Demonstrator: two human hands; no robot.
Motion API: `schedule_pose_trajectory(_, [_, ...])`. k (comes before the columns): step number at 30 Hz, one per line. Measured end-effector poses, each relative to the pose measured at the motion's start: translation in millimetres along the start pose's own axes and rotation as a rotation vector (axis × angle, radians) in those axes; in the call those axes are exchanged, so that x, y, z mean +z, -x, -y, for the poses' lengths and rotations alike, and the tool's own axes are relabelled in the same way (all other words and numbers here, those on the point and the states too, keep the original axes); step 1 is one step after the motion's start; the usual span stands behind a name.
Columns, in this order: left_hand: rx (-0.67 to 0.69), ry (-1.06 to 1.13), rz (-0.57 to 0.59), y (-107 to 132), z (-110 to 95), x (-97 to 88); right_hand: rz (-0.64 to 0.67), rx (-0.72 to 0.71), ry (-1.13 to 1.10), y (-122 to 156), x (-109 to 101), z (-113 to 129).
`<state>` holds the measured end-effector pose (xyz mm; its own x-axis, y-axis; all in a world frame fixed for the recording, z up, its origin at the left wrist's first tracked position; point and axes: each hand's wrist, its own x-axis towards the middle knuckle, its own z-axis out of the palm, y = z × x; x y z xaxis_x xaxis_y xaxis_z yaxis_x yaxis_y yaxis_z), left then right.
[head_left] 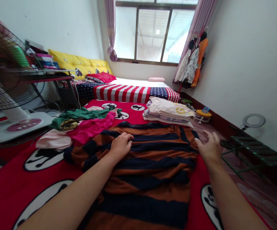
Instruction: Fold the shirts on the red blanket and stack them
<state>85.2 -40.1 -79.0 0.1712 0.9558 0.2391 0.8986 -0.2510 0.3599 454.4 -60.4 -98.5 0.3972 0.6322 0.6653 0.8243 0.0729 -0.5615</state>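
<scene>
A brown and navy striped shirt point(152, 166) lies spread flat on a red blanket point(13, 191) with black and white round prints. My left hand point(121, 144) rests on the shirt's upper left part, fingers curled down into the cloth. My right hand point(209, 146) hovers at the shirt's right edge, fingers apart and holding nothing.
A loose heap of pink and green clothes point(80, 124) lies to the left. A folded stack of pale clothes point(169, 111) sits beyond the shirt. A standing fan point(11, 83) is at the far left, a green rack point(250, 150) on the floor to the right, a bed point(133, 91) beneath the window.
</scene>
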Motion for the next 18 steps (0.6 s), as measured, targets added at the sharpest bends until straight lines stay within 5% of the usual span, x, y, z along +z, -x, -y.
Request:
schedule_pose_trajectory(3, [0.017,-0.004,0.009,1,1,-0.3,0.059,-0.080,-0.046,15,10,33])
schedule_pose_trajectory(7, [0.022,0.008,0.013,-1,5,1.2,0.543,-0.269,-0.183,35,25,64])
schedule_pose_trajectory(9, [0.018,0.026,0.012,-3,6,1.8,0.658,-0.327,-0.195,41,31,66])
schedule_pose_trajectory(18, [-0.028,0.064,-0.001,-1,3,6.3,0.511,-0.275,-0.258,48,38,59])
